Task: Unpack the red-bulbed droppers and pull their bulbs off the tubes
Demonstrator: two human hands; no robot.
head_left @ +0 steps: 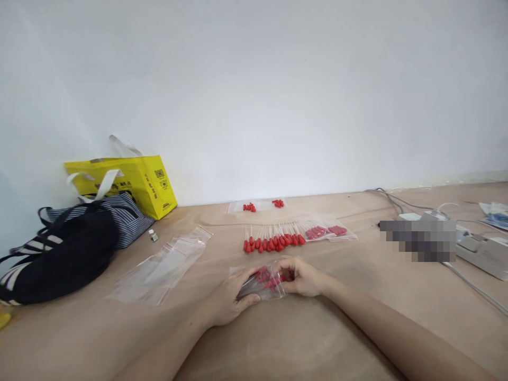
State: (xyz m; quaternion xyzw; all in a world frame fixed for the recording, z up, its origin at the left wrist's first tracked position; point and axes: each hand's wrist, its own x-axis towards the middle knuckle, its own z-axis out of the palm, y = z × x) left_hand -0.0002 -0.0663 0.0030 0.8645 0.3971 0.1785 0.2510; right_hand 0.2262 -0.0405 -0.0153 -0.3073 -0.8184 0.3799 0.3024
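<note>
Just nearer than the row of red-tipped sticks [273, 243], I grip one clear bag [254, 290] showing red pieces [262, 274] between my left hand [230, 297] and right hand [302, 278].

The left hand [226, 300] is showing slender fingers and a rounded thumb [249, 301] with a smooth outline, and the bare left forearm [170, 344] behind it is widening away from the wrist and bearing one tiny dark spot [190, 323] near that hand. To the right of the left hand, the right hand [305, 278] is displaying similarly slim, bare fingers, while the right forearm [384, 325] is appearing long, smooth and likewise bare, tapering toward its narrow wrist. Fine nail detail is remaining too small to tell on either hand.
</note>
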